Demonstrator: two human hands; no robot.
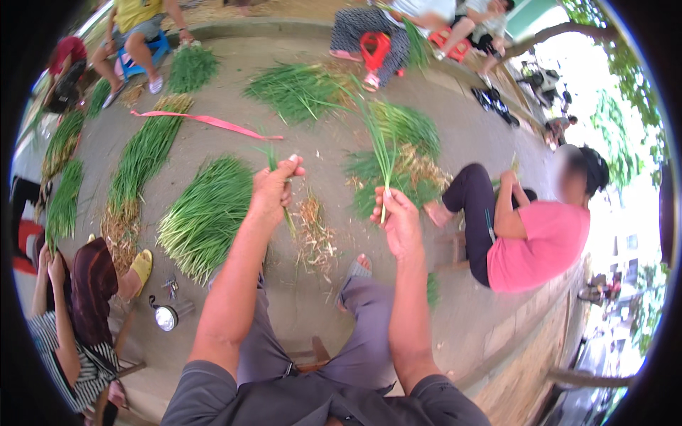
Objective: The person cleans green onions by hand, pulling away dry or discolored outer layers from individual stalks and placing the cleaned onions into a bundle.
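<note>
My left hand [274, 189] is closed around a thin bunch of green stalks [272, 155], whose lower ends poke out below the fist. Between the thumb and fingers of my right hand [395, 213] are several long green stalks, like chives or scallions [384, 160], pale ends down and leaves fanning upward. A large pile of trimmed-looking green stalks [208, 213] lies on the ground left of my left hand. Dry brown leaf scraps [314, 229] lie on the ground between my hands. Beyond my right hand is a heap of green stalks mixed with dry leaves [415, 170].
A person in a pink shirt [543, 239] sits at the right; another in striped clothing [66, 346] sits lower left. Near my left leg stand a metal-topped container [166, 318] and keys [171, 287]. A pink strap [213, 121] and more stalk piles [298, 90] lie ahead.
</note>
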